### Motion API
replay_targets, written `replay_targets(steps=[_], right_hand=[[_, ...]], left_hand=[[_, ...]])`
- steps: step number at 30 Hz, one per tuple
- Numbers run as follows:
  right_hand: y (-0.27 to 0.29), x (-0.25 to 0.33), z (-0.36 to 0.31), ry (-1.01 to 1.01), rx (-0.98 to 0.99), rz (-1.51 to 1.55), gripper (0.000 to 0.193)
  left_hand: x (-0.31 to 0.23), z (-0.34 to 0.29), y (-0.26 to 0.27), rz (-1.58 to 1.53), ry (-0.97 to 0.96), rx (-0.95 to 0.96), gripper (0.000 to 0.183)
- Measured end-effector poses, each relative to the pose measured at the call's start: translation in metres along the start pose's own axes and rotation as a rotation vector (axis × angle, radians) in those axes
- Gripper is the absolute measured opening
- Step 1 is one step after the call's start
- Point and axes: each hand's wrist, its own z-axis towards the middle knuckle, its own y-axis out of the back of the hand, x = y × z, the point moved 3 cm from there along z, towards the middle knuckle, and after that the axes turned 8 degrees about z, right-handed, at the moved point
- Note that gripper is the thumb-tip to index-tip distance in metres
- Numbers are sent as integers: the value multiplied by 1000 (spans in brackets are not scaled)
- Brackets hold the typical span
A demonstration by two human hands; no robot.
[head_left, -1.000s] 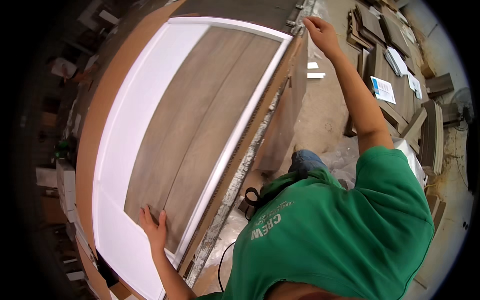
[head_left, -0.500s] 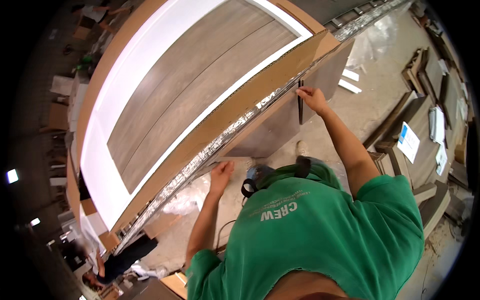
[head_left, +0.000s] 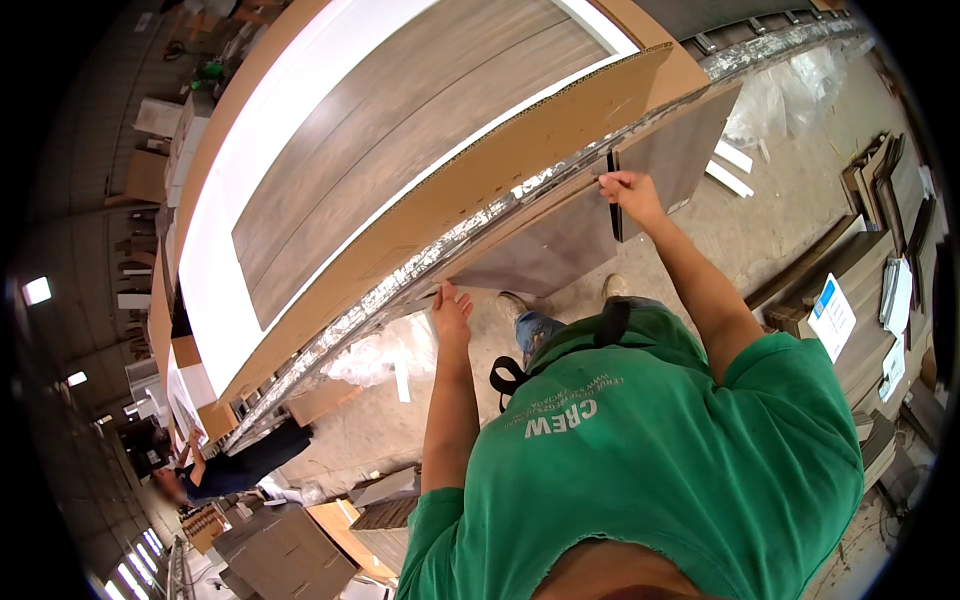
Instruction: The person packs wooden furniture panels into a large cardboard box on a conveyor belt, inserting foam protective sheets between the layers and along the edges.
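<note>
A flat grey-brown panel [head_left: 545, 245] stands on edge against the near side of a long conveyor. My left hand [head_left: 452, 312] is closed around its left end, fingertips at the upper corner. At the opposite end my right hand [head_left: 632, 197] pinches the upper corner, beside a narrow black upright strip [head_left: 615, 215]. Whether that strip belongs to the panel I cannot tell. A second grey-brown panel [head_left: 695, 145] leans just to the right. On the conveyor lies an open cardboard box [head_left: 570, 125] holding a wood-grain panel [head_left: 400, 130] framed by white foam.
The conveyor's worn metal rail [head_left: 400, 315] runs diagonally in front of me. Clear plastic wrap [head_left: 385, 350] and white strips [head_left: 730, 178] lie on the floor. Stacked boards [head_left: 850, 275] stand at right. A person in dark clothes [head_left: 235, 470] is at far left.
My view has shifted, and the surroundings sit differently in it. My left hand has come up against the panel's left end; my right hand keeps its place at the right end.
</note>
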Motion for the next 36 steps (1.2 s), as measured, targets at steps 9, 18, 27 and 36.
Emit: replay_targets(steps=[9, 18, 27, 36], right_hand=[[25, -2, -7, -25, 156, -94, 21], [48, 36, 37, 76, -258, -340, 30], [69, 19, 42, 26, -216, -234, 32], [75, 86, -35, 734, 81, -1351, 47]], left_hand=[[4, 1, -2, 66, -20, 2, 64], [2, -25, -8, 188, -76, -10, 54], [7, -32, -6, 208, -69, -39, 54], [11, -30, 2, 248, -105, 11, 57]])
